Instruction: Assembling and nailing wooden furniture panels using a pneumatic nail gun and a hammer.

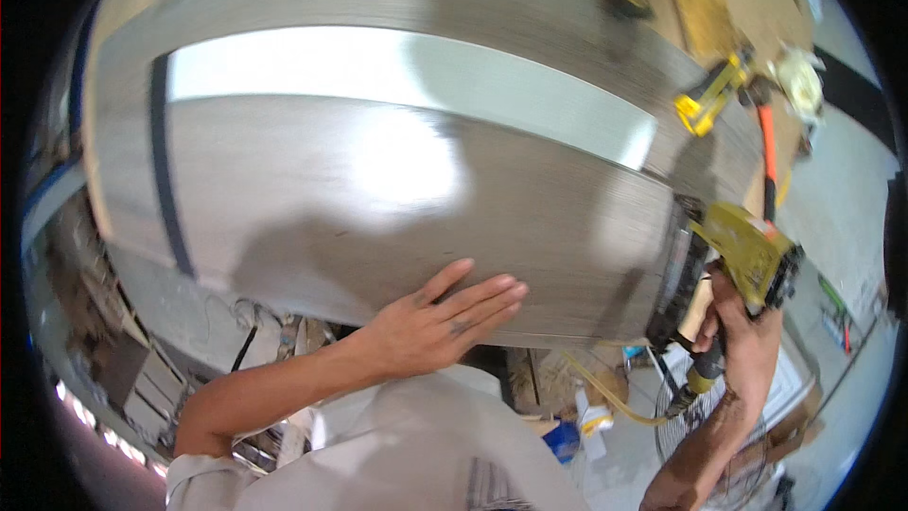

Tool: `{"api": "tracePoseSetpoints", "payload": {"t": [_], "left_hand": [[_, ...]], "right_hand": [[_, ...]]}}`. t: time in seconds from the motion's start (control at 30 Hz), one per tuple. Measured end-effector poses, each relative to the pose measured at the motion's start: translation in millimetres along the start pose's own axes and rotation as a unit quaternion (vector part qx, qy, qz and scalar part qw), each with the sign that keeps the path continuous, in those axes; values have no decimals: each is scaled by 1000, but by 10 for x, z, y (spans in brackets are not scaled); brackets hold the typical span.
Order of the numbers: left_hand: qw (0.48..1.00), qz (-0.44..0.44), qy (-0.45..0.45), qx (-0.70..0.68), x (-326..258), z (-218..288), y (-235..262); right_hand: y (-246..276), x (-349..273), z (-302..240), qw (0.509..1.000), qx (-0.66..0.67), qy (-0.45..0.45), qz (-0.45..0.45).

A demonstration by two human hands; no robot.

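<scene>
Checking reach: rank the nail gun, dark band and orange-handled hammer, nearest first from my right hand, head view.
1. Nail gun, held in the right hand.
2. Orange-handled hammer, beyond the gun.
3. Dark band, across the left of the panel.

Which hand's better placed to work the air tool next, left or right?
Right, most likely: the right hand already grips the air tool by its handle at the panel's right end. The left hand, fingers outstretched over the panel, is well away.
</scene>
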State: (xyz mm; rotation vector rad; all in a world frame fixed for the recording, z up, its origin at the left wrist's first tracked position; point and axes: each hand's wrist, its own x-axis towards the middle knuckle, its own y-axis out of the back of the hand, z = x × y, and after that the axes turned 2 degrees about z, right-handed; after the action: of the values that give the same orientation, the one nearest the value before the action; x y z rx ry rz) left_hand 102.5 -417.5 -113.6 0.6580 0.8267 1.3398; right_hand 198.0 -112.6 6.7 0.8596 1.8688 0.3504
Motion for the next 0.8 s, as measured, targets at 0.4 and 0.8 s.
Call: {"api": "tracePoseSetpoints", "payload": {"t": [0.4,0.8], "left_hand": [[977,36,203,57,-1981,-846,381],[975,144,154,75,-2037,-1046,171]], "right_hand": [[-877,-462,-499,977,107,127,-130],[-1672,-596,-1001,991,20,79,-110]]}}
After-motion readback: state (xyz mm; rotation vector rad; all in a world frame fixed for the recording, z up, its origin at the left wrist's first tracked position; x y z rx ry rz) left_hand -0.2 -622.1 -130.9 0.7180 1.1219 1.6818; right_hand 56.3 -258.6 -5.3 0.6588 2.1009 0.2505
